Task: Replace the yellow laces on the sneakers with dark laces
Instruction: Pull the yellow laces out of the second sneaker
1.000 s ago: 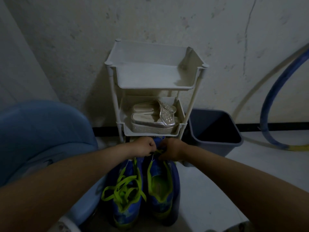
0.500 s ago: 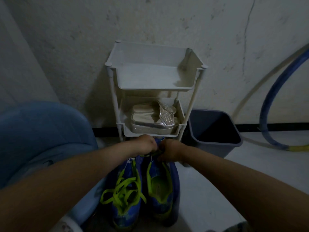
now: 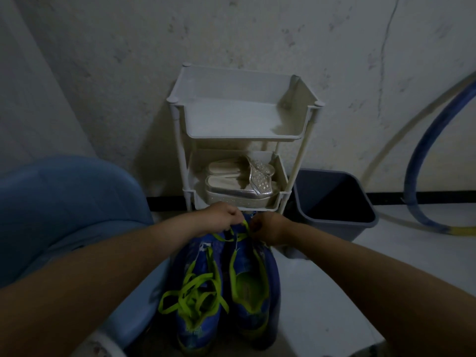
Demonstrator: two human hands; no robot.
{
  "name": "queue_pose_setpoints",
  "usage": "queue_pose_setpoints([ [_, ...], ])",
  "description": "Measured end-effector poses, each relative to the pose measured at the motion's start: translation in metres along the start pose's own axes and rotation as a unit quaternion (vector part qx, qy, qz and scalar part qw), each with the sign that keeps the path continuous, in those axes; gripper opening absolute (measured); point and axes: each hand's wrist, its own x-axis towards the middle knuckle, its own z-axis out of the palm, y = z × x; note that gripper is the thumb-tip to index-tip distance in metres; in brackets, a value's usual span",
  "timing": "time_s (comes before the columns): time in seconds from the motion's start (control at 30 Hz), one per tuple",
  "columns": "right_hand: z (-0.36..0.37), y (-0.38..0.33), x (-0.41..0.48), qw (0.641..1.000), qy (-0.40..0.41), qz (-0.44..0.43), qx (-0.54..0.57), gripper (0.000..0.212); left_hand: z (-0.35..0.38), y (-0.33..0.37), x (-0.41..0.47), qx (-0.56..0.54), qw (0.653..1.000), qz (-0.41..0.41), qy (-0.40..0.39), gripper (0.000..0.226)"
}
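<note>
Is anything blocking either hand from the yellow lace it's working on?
Nothing visible. The left hand and right hand both pinch the yellow lace at the far end of one sneaker.

Floor (image 3: 322,292): sneakers (image 3: 269,284), rack (image 3: 242,119), bin (image 3: 334,229), tub (image 3: 64,202).

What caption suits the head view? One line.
Unlacing: left hand and right hand pinch a yellow lace over blue sneakers before a rack.

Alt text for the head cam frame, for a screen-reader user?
A left hand and a right hand pinch a yellow lace at the far end of a mostly unlaced blue sneaker; the second sneaker beside it has loose yellow lacing. Nearby stand a white rack holding silver sandals, a dark bin and a blue tub.
</note>
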Motion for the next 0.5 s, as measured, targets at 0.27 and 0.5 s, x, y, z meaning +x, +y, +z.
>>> queue_pose_setpoints([
  [0.27, -0.002, -0.001, 0.003, 0.999, 0.031, -0.012, 0.028, 0.018, -0.001, 0.002, -0.002, -0.048, 0.998, -0.036, 0.020, 0.018],
  [0.5, -0.011, -0.012, 0.003, 0.980, 0.143, -0.061, 0.128, 0.008, -0.008, 0.016, -0.005, -0.108, 0.988, 0.013, 0.108, 0.028],
])
